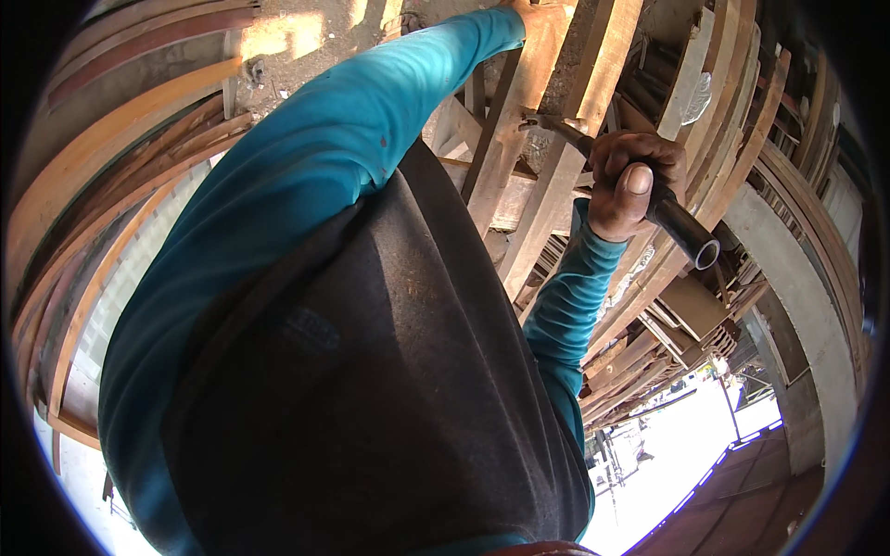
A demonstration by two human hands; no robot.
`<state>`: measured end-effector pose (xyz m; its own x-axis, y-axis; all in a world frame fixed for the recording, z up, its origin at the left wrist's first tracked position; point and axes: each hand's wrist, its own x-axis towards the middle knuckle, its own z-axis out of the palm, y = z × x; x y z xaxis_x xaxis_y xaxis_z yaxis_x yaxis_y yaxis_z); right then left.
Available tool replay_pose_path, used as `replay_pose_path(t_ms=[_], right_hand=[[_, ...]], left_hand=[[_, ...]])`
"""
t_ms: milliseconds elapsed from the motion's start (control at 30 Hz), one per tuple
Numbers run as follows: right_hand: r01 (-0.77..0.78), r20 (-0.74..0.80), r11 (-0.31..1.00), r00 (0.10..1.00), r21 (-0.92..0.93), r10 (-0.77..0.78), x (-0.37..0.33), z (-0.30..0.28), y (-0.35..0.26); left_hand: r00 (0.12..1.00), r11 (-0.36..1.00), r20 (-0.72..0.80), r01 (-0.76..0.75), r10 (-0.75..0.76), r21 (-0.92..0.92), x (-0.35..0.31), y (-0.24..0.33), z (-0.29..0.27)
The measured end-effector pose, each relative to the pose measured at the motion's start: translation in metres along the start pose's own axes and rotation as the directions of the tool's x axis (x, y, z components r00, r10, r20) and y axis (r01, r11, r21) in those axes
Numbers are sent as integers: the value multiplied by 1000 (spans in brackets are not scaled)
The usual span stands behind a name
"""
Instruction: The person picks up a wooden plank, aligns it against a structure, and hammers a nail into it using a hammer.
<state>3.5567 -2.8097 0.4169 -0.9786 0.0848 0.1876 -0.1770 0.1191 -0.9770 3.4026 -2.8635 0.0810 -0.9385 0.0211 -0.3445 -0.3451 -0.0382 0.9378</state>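
My right hand [638, 181] is wrapped round the dark, tube-like handle [684, 232] of a hammer, its thumb lying over the top. The handle's hollow end points down to the right. Its narrower metal shaft runs up to the left to the hammer's head [530, 121], which is at the face of a wooden beam [501, 153]; whether it touches cannot be made out. A second wooden beam [561, 176] lies alongside, beneath the shaft. At the top edge, my left hand [542, 7] is on the upper part of the first beam, its fingers mostly cut off from view.
Long boards [732, 120] are stacked on the right, with a scrap of clear plastic [697, 97] among them. Curving planks [120, 167] line the left side. Short wood offcuts [640, 361] pile up below my right arm. Sunlit dirt ground [287, 42] shows at the top.
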Motion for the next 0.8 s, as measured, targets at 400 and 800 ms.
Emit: replay_pose_path(t_ms=[400,800], right_hand=[[-211,281,972,931,-106,233,61,26,18],[-525,514,820,651,-227,559,103,63,11]], left_hand=[[1000,999,-4,3,-3,48,-5,-5,-1],[1000,996,11,16,-17,87,-31,-6,-4]])
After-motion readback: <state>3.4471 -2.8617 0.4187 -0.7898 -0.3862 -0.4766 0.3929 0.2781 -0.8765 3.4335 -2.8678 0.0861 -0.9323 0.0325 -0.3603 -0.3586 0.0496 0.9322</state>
